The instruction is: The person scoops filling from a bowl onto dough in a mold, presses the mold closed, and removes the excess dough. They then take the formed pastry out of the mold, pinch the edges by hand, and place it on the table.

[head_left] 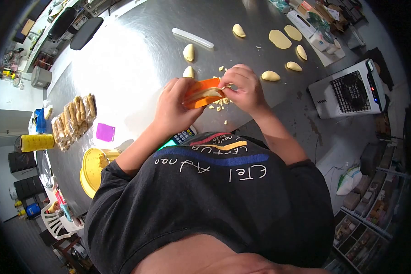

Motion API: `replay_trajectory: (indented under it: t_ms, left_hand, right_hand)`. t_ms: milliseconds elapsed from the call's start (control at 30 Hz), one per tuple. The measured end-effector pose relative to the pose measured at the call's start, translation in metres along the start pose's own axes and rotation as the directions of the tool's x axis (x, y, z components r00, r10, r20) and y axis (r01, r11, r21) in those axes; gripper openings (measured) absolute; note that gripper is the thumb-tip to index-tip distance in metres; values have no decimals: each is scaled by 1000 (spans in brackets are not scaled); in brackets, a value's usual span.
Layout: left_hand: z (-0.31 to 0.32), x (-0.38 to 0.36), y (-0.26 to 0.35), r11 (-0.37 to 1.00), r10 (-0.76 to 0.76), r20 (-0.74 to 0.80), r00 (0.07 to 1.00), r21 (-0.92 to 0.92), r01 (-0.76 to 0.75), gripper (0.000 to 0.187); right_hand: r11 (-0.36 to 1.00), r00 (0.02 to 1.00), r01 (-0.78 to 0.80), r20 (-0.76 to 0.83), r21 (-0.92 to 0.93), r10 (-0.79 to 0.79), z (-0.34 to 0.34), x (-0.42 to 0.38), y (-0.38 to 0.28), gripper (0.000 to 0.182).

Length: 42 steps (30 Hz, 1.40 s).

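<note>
An orange dough press [208,82], the hinged half-moon kind, is held over the metal table with its long side facing me. My left hand [176,98] wraps round its left end. Pale dough [204,94] shows along the gap between its two halves. At the right end, my right hand [243,87] has its fingertips pinched on a bit of dough at the press's edge. Dough scraps [221,106] lie on the table below and beside the press. Close beyond my left hand rests a folded dough turnover [188,72], partly covered by the hand.
Further turnovers [270,76] and flat dough discs [279,39] lie on the steel table [137,27], with a white rolling pin [192,38]. To the left are bagged goods [74,119], a purple scraper [105,132] and a yellow bowl [91,185]. A calculator [185,135] sits against my shirt.
</note>
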<state>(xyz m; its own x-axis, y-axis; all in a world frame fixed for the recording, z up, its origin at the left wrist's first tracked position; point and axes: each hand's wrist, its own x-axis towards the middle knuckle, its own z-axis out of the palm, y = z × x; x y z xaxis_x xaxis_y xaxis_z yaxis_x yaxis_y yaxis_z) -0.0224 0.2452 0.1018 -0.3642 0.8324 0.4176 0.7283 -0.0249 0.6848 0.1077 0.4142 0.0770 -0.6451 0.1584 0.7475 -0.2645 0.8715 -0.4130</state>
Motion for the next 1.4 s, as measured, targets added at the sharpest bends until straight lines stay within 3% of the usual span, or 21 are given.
replay_trajectory:
  t_ms: [100,167,200,267,367,400,433,500,533,600,633,700,833,1067,1167,1400]
  left_hand:
    - [1,-1,1,999,-40,-1,999,-16,40,41]
    - [1,-1,1,995,-89,5,996,-49,89,43]
    - [0,-1,0,995,-90,2,996,-49,90,43]
    - [-2,-1,0,998,-29,-35,999,-49,27,43]
    - [-5,-1,0,1000,13,-31,999,-12,-13,44]
    - [-6,0,0,1000,12,-34,999,-13,-13,44]
    - [-7,0,0,1000,13,-11,1000,-3,-13,43]
    - [-8,1,1,1000,9,8,1000,8,-9,42]
    - [-8,1,1,1000,7,34,999,17,-8,42]
    - [-7,3,2,1000,2,61,998,26,-4,42]
    - [-7,4,2,1000,18,77,997,12,-19,42]
    - [-6,4,4,999,34,95,995,-4,-33,42]
    - [-5,3,5,1000,-7,139,990,25,4,40]
    - [-3,-1,0,995,-98,114,989,-9,100,39]
    - [-4,-1,-5,981,-174,103,979,-72,182,39]
    - [-20,5,-9,991,-133,38,990,4,133,42]
  right_hand:
    - [993,994,-101,43,-63,104,6,-5,-1,11]
    - [981,962,-193,-195,-4,189,14,-12,2,9]
    - [982,963,-191,-193,-3,187,13,-11,3,9]
    - [938,895,-345,-286,40,342,7,-8,6,6]
    - [943,914,-331,-262,-33,311,2,-6,18,9]
    - [928,910,-370,-214,-34,355,-1,-7,21,19]
    - [929,911,-368,-211,-33,354,-4,-7,21,19]
    - [937,970,-237,-122,-256,212,-10,2,18,26]
    - [938,970,-235,-119,-254,211,-14,6,12,26]
    - [983,998,-1,56,-184,12,-23,19,-8,25]
    - [983,998,-3,57,-183,13,-21,23,-13,25]
    - [988,967,138,226,-68,-119,-15,28,-20,17]
    - [968,927,229,326,-97,-187,-7,27,-12,11]
    - [939,912,320,308,-124,-270,0,23,5,13]
    - [942,933,326,191,-80,-306,-2,10,20,22]
    - [969,982,73,186,-236,-29,-31,-9,22,18]
